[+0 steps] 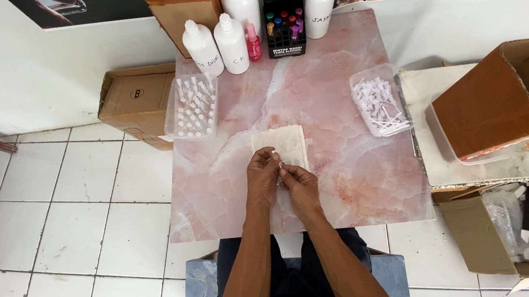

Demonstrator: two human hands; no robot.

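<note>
My left hand (262, 174) and my right hand (298, 185) meet over the middle of a pink marble table (349, 173). Between their fingertips they pinch a small clear vial (279, 168) with a white part; which hand holds which piece I cannot tell. Just beyond the hands lies a beige cloth (283, 142). A clear tray of small capped vials (192, 106) stands to the left. A clear tray of white spray tubes (379, 102) stands to the right.
Several white bottles (222, 37), a small pink bottle (253, 42) and a black display box of coloured vials (284, 23) line the far edge. Cardboard boxes stand at the left (132, 101), far left (178, 9) and right (504, 97). White tiled floor lies around.
</note>
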